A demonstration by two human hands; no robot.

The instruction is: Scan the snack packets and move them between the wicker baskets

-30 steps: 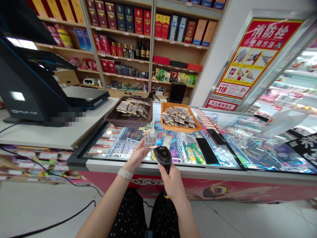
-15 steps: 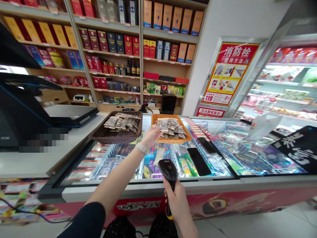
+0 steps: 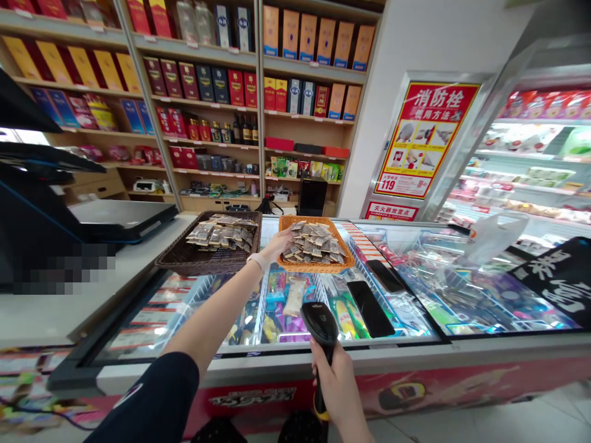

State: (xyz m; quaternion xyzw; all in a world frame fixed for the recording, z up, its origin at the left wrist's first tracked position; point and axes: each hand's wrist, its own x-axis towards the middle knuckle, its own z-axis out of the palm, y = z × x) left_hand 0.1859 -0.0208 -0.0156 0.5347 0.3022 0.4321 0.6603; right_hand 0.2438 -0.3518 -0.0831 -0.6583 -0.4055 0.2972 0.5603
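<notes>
My left hand (image 3: 276, 245) reaches to the left rim of the orange woven basket (image 3: 318, 268), its fingers stretched toward the small clear-wrapped packets (image 3: 318, 241) inside. Whether the fingertips touch a packet is hard to make out; no packet shows clearly held. My right hand (image 3: 336, 375) is wrapped round the handle of a black barcode scanner (image 3: 322, 324), held upright in front of the freezer's near edge. Left of the orange basket stands a dark brown woven basket (image 3: 184, 261), with more such packets (image 3: 224, 234) heaped in it.
Both baskets stand on the glass top of a chest freezer (image 3: 286, 344). Two dark phones (image 3: 370, 309) lie to their right. A plastic bag (image 3: 496, 237) and a black cloth with white characters (image 3: 556, 274) lie farther right. A counter with a scale (image 3: 124, 218) borders the left side.
My left hand has drawn slightly left, from above the packets to the orange basket's left side. Packets there now spread wider toward that side. The scanner sits slightly lower and farther right in view.
</notes>
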